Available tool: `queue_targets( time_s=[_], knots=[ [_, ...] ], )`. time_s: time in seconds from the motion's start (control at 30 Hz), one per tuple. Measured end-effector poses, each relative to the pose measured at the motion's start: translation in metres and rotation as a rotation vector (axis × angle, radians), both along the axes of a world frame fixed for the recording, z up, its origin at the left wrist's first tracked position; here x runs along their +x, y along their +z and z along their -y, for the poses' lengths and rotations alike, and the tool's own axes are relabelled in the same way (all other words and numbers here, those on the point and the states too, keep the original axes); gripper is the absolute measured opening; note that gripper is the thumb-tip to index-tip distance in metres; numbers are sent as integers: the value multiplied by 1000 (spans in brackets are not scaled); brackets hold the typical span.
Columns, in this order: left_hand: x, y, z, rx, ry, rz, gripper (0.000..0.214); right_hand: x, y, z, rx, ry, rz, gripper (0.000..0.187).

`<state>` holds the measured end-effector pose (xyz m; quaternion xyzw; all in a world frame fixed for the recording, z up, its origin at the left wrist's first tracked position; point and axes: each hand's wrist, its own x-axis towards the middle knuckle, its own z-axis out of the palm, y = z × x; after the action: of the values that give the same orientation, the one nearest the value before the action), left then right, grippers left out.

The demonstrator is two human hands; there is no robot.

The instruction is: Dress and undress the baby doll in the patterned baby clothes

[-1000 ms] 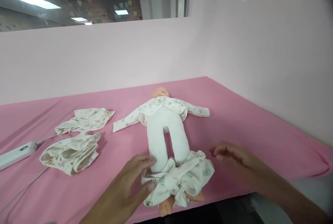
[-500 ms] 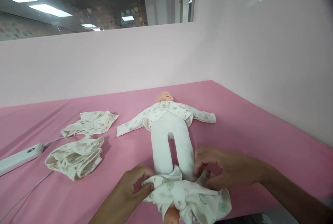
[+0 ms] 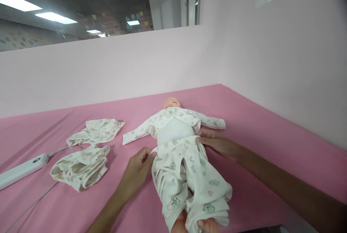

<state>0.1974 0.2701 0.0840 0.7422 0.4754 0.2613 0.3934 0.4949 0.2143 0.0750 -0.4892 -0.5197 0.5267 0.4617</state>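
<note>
A baby doll (image 3: 171, 102) lies on its back with its head toward the wall. It wears a white patterned jacket (image 3: 159, 119), fastened near the neck and parted over the white cloth belly (image 3: 175, 130). White baby trousers (image 3: 188, 168) with green and pink prints cover its hips and legs; its feet show at the cuffs. My left hand (image 3: 139, 166) pinches the waistband at its left edge. On the opposite side my right hand (image 3: 214, 142) grips the waistband by the doll's hip.
Two crumpled patterned baby garments (image 3: 99, 132) lie to the left on the pink sheet (image 3: 130, 204). Beside them is a long white device (image 3: 25, 169) with a cable. A white wall (image 3: 108, 70) rises behind, with a window (image 3: 81, 5) above it, and turns along the right side.
Both hands have drawn the trousers up from the doll's lower legs to its waist. The white cloth legs are now covered, and the trouser legs lie stretched out.
</note>
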Motion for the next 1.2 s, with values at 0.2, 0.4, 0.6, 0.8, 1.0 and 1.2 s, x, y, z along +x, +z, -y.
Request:
queue_targets(
  time_s=[0.2, 0.4, 0.6, 0.8, 1.0, 1.2],
  knots=[
    [14, -6, -34, -293, -27, 247, 41, -2, -18, 1, -51, 18, -10, 32],
    [23, -17, -52, -371, 141, 471, 31, -1, -18, 4, 8, 4, 164, 32],
    [56, -12, -101, -610, 479, 850, 17, 3, -31, -2, 41, 27, 157, 29],
    [84, -2, -99, -613, 233, 918, 31, 3, -29, -1, 39, 38, 160, 30],
    [95, -1, -108, -601, 145, 843, 34, 5, -30, -1, 34, 36, 164, 29],
    [134, 14, -128, -539, 147, 821, 34, 5, -35, -3, 75, 85, 160, 33]
  ],
)
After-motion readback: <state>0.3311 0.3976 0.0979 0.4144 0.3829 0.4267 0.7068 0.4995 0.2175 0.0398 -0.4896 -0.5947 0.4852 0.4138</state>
